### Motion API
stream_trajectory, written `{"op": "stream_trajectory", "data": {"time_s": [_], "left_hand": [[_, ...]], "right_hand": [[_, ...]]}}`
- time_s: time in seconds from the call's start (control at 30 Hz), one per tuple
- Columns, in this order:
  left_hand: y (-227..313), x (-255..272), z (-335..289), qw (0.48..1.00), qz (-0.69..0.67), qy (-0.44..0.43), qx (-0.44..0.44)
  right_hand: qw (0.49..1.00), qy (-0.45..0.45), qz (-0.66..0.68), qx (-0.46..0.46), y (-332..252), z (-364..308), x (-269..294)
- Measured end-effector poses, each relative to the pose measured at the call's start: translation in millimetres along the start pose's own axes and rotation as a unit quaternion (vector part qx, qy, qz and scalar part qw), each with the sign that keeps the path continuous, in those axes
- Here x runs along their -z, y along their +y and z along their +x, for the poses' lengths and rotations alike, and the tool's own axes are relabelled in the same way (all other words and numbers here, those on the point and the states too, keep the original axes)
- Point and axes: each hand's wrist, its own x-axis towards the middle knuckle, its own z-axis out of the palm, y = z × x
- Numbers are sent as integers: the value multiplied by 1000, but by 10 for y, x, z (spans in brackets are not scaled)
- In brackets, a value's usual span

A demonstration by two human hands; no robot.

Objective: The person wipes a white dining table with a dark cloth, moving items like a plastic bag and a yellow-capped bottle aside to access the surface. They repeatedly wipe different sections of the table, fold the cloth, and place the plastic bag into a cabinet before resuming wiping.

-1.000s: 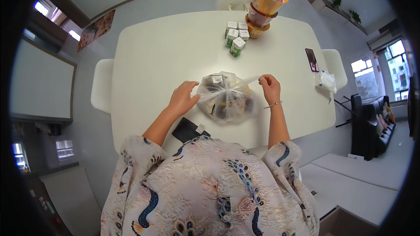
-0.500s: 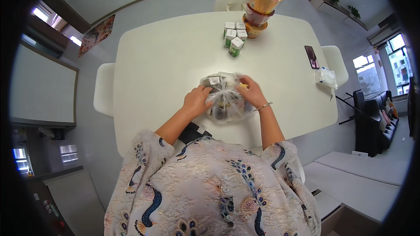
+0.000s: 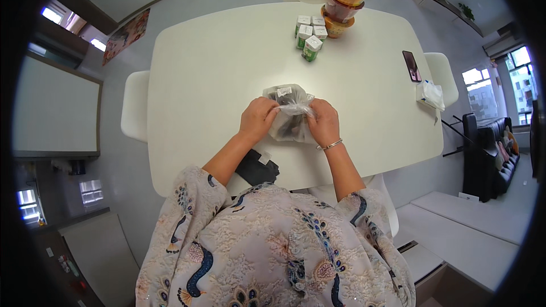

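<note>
A clear plastic bag (image 3: 290, 130) with dark things and a white label inside rests on the white table (image 3: 210, 74). My left hand (image 3: 259, 118) pinches the bag's gathered top from the left. From the right, my right hand (image 3: 323, 120), with a bracelet at its wrist, grips the same gathered plastic. Between the two hands the plastic is drawn into a band. What exactly lies inside the bag I cannot make out. Below my left hand, near the table's front edge, is a folded black cloth-like item (image 3: 257, 168) with a small pale tag.
Several small white-and-green cartons (image 3: 311, 49) stand at the back, next to a stack of instant noodle tubs (image 3: 344, 9). On the right side lie a phone (image 3: 411, 66) and a tissue pack (image 3: 430, 95). White chairs (image 3: 135, 106) surround the table.
Both hands have closed on the bag's top and pulled it into a band; before, they rested at its sides with looser fingers. More of the black item now shows.
</note>
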Motion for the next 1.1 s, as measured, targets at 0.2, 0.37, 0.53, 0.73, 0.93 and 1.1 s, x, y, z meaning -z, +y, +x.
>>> {"op": "stream_trajectory", "data": {"time_s": [0.2,0.37,0.53,0.73,0.93,1.1], "left_hand": [[128,252,31,997,-30,-70,8],[96,283,-80,982,66,-167,-64],[-289,-147,-182,988,21,-125,-85],[-334,-215,-167,982,36,-145,-111],[77,80,-198,959,39,-194,-202],[-332,-270,-262,962,-56,-201,-174]], "right_hand": [[997,60,47,-26,-87,-209,-108],[997,-24,13,-71,-193,-372,-183],[995,-28,-85,-36,-401,-515,-230],[975,-35,-179,-124,-495,-708,-358],[969,-19,-193,-151,-618,-862,-387],[977,4,-169,-133,-696,-970,-414]]}}
